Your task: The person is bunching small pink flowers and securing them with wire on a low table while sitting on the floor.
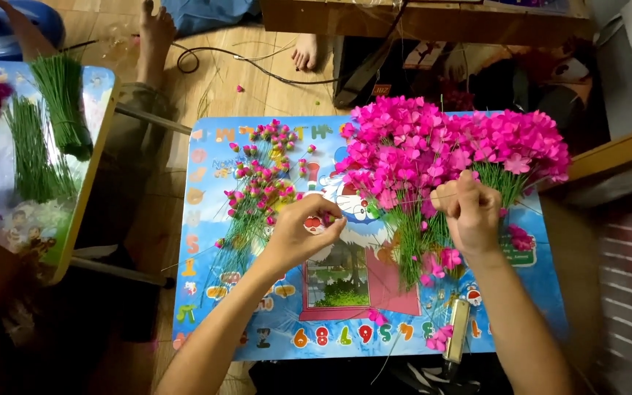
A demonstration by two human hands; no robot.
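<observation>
A: Noting positions. The left hand is closed, fingertips pinched on something small near the middle of the worktop. Too small to say what exactly; likely a bud or a petal piece.

B: And the right hand?

A: Closed as well, curled into a loose fist. A very thin strand, thread or fine wire, seems to run taut between the two hands. Faint, so I can't be sure of it.

B: What lies around them?

A: Just beyond and under the right hand, a big heap of pink paper flowers on thin green stems. Beyond the left hand, a scatter of small pink buds on stems. Near the right wrist, at the worktop's near edge, a slim metal tool.

B: How would these handle?

A: My judgement: very light, petals soft and easily crushed, stems thin and bendy. Best taken by the stem just under the head, with fingertips only, never by the petals. The strand would slip unless pinched firmly.

B: Anything else?

A: Bundles of green stems on a second table, far off the left hand's side.
</observation>
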